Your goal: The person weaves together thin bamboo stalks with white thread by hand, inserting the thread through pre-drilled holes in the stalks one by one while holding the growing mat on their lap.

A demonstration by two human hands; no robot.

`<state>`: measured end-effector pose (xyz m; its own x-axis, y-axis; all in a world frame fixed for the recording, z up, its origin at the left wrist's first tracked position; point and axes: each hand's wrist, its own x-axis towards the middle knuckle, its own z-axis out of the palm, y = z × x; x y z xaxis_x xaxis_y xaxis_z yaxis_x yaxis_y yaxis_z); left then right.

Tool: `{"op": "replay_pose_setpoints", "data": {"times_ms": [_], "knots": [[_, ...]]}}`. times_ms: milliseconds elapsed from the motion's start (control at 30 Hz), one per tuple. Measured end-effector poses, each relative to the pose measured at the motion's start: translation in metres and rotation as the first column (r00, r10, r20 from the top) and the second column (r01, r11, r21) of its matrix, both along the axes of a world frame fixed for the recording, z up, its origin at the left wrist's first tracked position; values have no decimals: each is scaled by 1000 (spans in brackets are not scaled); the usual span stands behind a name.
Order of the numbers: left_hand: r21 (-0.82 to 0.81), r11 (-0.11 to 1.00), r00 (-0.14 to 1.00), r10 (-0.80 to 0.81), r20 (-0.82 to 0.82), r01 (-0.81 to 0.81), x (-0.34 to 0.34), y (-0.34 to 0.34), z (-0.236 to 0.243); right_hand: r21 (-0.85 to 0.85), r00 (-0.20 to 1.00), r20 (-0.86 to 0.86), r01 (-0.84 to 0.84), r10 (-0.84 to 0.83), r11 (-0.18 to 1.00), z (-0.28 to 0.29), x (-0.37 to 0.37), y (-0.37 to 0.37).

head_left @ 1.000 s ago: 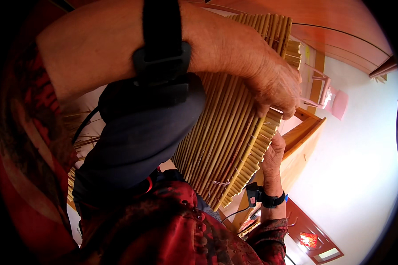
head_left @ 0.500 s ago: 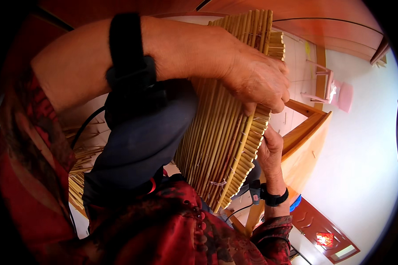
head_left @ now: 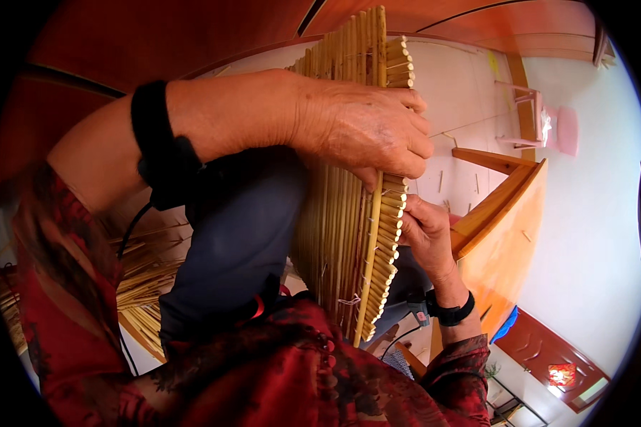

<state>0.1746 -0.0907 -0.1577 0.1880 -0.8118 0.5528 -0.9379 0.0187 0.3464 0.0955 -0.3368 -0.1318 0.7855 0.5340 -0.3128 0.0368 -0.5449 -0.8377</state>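
A panel of yellow-brown stalks point(head_left: 331, 220), laid side by side and bound with thread, stands tilted across my lap. A long straight rod point(head_left: 371, 256) runs along its right edge, with cut stalk ends point(head_left: 386, 249) sticking out beyond it. My left hand point(head_left: 377, 132) reaches over the panel's upper part and closes round that edge, thumb on the rod. Just below it, my right hand point(head_left: 427, 231) is closed in a pinch by the stalk ends; whatever lies between its fingertips is hidden. A loose bit of thread point(head_left: 350, 299) shows near the panel's lower end.
Loose stalks point(head_left: 146, 285) lie in a heap at the left, beyond my knee point(head_left: 228, 228). On the right stands a wooden table point(head_left: 506, 235); a pink chair point(head_left: 559, 132) is farther off by the wall. Several stalk pieces are scattered on the tiled floor point(head_left: 449, 160).
The panel and my left hand have shifted left in the view, and the panel stands more upright. My right hand has come higher, its thumb and fingers now showing beside the stalk ends.
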Motion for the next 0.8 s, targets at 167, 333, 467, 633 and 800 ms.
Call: {"op": "replay_pose_setpoints", "data": {"times_ms": [167,333,467,633,800], "knots": [[-13,1000,1000,7,-24,-7,-6,6,1,-40,999,-9,-35,35,999,5,-2,10],[23,999,999,32,-17,-32,-9,10,3,-125,981,142,-116,134,985,13,-4,23],[35,999,999,39,-16,-39,-11,12,5,-129,967,194,-140,164,982,11,-4,24],[58,996,998,64,4,-64,-14,13,5,-125,975,146,-149,167,981,10,-7,29],[45,997,997,58,50,-61,-11,13,2,-215,980,128,-121,151,969,14,-9,34]]}}
